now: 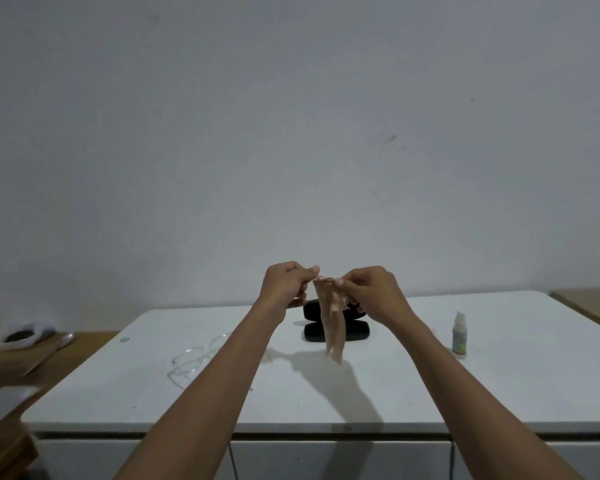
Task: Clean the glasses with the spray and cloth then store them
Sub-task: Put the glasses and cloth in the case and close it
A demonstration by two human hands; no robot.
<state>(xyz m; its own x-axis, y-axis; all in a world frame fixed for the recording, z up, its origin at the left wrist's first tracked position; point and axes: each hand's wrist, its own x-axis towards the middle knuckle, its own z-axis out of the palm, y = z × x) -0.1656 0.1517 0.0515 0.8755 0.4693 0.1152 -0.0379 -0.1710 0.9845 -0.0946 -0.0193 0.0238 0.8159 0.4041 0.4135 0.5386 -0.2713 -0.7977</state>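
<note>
A beige cloth (334,327) hangs down in the air above the white table (465,393). My left hand (286,285) and my right hand (374,292) both pinch its top edge, close together. Behind the cloth an open black glasses case (355,330) lies on the table, partly hidden by the cloth and my right hand. Clear-framed glasses (193,358) lie on the table to the left, beside my left forearm. A small white spray bottle (459,336) stands upright at the right.
A wooden surface at the left holds a white bowl with dark contents (20,336), a spoon (49,355) and a grey flat object (4,403). Another wooden edge (589,303) shows at the far right. A plain wall stands behind the table.
</note>
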